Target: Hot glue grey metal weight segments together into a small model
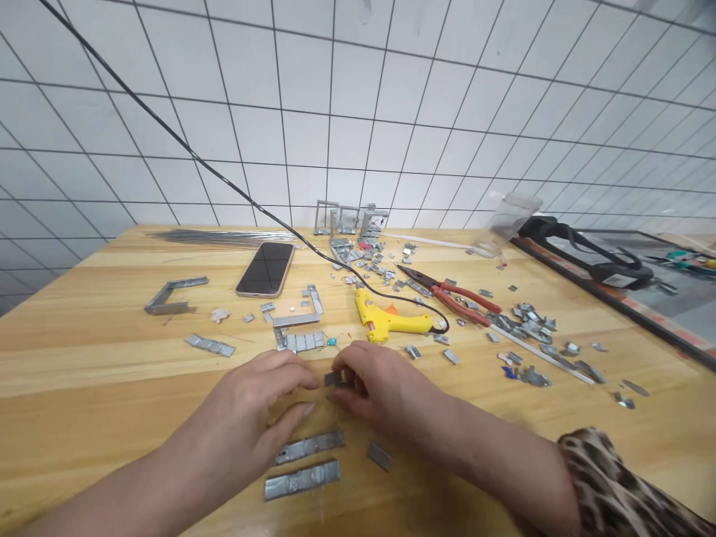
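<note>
White tiled wall stands behind a wooden table (83, 388) strewn with metal scraps. Both hands meet near the front edge: the left hand (262, 399) and right hand (372, 391) pinch a small metal piece (334, 379) between their fingertips, just above the table. Two metal strips (305, 462) lie just below them. A yellow glue gun (385, 317), red pliers (459, 294) and a phone (265, 268) lie farther back.
</note>
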A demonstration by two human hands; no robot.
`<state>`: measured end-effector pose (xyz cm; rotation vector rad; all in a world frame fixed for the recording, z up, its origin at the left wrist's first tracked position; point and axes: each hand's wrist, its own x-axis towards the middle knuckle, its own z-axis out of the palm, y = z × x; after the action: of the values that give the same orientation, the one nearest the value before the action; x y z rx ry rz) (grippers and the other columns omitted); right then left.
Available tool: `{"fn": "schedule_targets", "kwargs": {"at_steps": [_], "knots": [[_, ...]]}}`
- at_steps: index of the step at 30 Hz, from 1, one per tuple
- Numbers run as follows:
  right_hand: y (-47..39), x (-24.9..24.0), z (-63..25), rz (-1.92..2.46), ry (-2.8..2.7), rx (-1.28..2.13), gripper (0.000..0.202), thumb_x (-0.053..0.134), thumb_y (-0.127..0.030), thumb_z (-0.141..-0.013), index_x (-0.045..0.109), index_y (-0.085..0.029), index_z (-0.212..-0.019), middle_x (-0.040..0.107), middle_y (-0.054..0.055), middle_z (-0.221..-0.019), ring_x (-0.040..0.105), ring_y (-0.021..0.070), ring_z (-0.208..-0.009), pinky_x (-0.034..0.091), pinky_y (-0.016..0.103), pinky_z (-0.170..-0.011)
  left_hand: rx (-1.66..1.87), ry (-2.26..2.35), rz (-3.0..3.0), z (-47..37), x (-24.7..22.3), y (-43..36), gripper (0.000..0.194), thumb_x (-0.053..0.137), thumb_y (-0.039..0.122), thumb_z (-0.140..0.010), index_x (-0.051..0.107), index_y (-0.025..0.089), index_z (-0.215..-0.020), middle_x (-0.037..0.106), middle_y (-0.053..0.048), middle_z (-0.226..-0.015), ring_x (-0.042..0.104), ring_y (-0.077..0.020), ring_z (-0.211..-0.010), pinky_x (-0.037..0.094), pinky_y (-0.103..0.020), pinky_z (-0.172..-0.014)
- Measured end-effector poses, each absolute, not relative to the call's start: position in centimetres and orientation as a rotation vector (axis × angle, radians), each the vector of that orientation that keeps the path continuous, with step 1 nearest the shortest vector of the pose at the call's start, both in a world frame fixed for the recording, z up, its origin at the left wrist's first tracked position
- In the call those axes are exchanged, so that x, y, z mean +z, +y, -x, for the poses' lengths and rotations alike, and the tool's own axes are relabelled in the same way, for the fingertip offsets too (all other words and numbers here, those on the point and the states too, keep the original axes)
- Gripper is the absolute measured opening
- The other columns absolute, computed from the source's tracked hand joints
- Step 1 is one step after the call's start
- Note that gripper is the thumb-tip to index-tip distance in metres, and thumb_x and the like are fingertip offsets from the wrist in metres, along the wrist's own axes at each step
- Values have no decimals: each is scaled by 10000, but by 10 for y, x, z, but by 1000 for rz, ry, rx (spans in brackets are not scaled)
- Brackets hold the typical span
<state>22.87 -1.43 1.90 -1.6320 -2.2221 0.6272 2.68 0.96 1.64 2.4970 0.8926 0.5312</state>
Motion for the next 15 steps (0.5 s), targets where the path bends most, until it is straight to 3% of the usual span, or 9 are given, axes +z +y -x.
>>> {"fn": "schedule_targets", "kwargs": {"at_steps": [7, 9, 12, 15], "knots": [[-3, 9, -222, 1478, -2221, 759, 114, 656, -137, -790, 650, -173, -898, 631, -1, -778, 570, 135, -708, 418, 224, -637, 419, 1033, -2303, -23, 0, 15, 268, 528, 75, -787, 568, 242, -993, 603, 13, -893, 569, -134, -694, 450, -237, -610], [-5, 11, -229, 1444, -2204, 778, 176, 648, -109, -788, 649, -176, -951, 632, -3, -787, 571, 130, -701, 421, 221, -632, 415, 1028, -2315, -23, -3, 16, 304, 523, 64, -772, 562, 240, -1016, 595, 6, -913, 578, -149, -744, 452, -251, -636], [-7, 13, -237, 1403, -2272, 748, 190, 607, -80, -807, 659, -178, -961, 623, 14, -814, 569, 143, -713, 416, 240, -632, 387, 1039, -2380, -27, -6, 19, 258, 499, 69, -791, 572, 217, -990, 593, -19, -916, 588, -195, -838, 456, -297, -686], [-8, 12, -239, 1417, -2402, 694, 178, 583, -102, -827, 668, -196, -953, 621, 31, -867, 581, 173, -772, 422, 277, -666, 346, 1068, -2434, -31, -9, 20, 158, 461, 107, -850, 586, 202, -866, 578, -25, -854, 587, -204, -784, 442, -309, -644]]}}
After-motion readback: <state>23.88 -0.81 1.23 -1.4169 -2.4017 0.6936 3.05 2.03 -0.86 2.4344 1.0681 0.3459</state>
